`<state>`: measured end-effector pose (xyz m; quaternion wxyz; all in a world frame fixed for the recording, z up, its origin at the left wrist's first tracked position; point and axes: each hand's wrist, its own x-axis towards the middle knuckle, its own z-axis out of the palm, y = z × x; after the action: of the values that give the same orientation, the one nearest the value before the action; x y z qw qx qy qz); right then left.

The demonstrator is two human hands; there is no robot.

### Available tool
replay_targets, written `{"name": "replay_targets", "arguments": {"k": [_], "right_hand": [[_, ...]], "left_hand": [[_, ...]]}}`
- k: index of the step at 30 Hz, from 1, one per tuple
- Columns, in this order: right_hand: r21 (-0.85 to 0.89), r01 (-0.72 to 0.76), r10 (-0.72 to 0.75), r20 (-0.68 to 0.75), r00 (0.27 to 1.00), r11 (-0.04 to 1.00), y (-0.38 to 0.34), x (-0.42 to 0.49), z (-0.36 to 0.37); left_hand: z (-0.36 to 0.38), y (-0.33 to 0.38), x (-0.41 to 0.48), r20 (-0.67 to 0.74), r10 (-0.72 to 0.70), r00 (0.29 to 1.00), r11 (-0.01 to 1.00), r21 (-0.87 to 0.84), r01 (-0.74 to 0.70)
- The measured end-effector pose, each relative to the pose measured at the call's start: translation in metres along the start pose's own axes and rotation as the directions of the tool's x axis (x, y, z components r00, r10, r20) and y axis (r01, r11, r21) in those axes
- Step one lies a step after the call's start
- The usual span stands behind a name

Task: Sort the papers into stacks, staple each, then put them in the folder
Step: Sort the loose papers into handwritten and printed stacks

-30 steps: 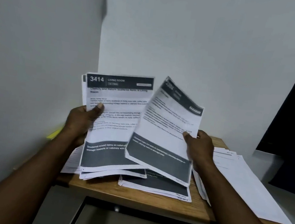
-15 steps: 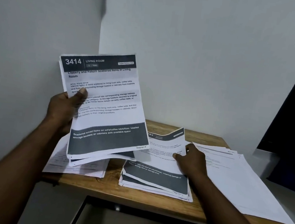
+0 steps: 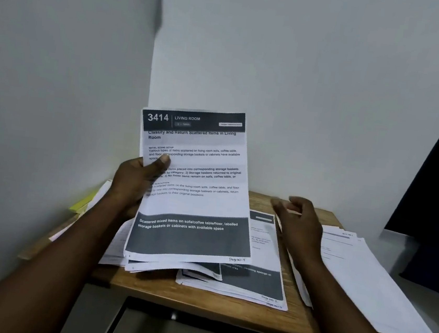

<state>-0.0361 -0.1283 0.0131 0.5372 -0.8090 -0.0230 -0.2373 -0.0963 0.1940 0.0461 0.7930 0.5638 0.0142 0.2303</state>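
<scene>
**While left grip (image 3: 134,184) holds a sheaf (image 3: 193,190), right grip (image 3: 299,224) hangs loose**

Where the counter's (image 3: 223,312) wooden front edge runs nearest, a stack (image 3: 254,282) of dark-banded pages lies flat at the middle, its lower corners close to that edge. Right of it, white sheets (image 3: 363,286) fan out toward the counter's right corner. On the left, more pages (image 3: 113,250) lie partly hidden.

Above these, the left grip pinches the sheaf at its left edge, thumb pressed on the front and fingers behind. The sheaf stands nearly upright, and its top page reads "3414 LIVING ROOM". Its lower edge hangs over the stack; whether they touch I cannot tell.

The right grip hovers between the stack and the white sheets, fingers loosely curled around nothing and blurred.

Farther left, something yellow (image 3: 83,202) pokes out beside the wall (image 3: 57,93). Two grey walls meet in a corner behind.
</scene>
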Motion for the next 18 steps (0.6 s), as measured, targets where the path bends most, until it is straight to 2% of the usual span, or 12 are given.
{"name": "replay_targets", "arguments": {"k": [1, 2, 3, 4, 6, 8, 11, 13, 16, 18], "right_hand": [[0.234, -0.095, 0.062, 0.145, 0.988, 0.968, -0.013, 0.001, -0.002], [0.377, -0.197, 0.075, 0.314, 0.946, 0.905, -0.025, 0.000, -0.004], [0.437, -0.232, 0.020, 0.437, 0.899, 0.869, -0.035, -0.003, -0.003], [0.447, -0.198, -0.063, 0.505, 0.861, 0.873, -0.044, -0.006, -0.001], [0.373, -0.029, -0.164, 0.476, 0.864, 0.927, -0.058, -0.013, 0.005], [0.293, 0.075, -0.175, 0.332, 0.927, 0.953, -0.057, -0.008, 0.009], [0.238, 0.000, -0.028, 0.115, 0.993, 0.971, -0.032, 0.014, 0.004], [0.111, -0.080, 0.074, 0.060, 0.995, 0.991, -0.006, 0.024, -0.008], [-0.141, -0.141, 0.156, 0.098, 0.983, 0.980, 0.025, 0.026, -0.019], [-0.223, -0.156, 0.194, 0.159, 0.968, 0.962, 0.036, 0.021, -0.014]], "left_hand": [[0.003, -0.002, -0.001, 0.018, -0.007, 1.000, 1.000, 0.000, 0.007], [0.007, -0.005, -0.001, 0.026, -0.019, 0.999, 1.000, 0.005, 0.019], [0.010, -0.008, -0.002, 0.036, -0.028, 0.999, 0.999, 0.026, 0.027], [0.014, -0.012, -0.001, 0.048, -0.035, 0.998, 0.998, 0.047, 0.033], [0.021, -0.016, -0.002, 0.062, -0.031, 0.998, 0.997, 0.072, 0.027], [0.025, -0.017, 0.001, 0.037, -0.016, 0.999, 0.996, 0.094, 0.013], [0.018, -0.011, 0.004, -0.015, 0.022, 1.000, 0.998, 0.057, -0.021], [0.004, -0.004, 0.007, -0.028, 0.061, 0.998, 0.998, 0.031, -0.060], [-0.019, 0.009, 0.012, -0.070, 0.147, 0.987, 0.985, 0.098, -0.140], [-0.029, 0.017, 0.016, -0.120, 0.178, 0.977, 0.980, 0.110, -0.165]]}}
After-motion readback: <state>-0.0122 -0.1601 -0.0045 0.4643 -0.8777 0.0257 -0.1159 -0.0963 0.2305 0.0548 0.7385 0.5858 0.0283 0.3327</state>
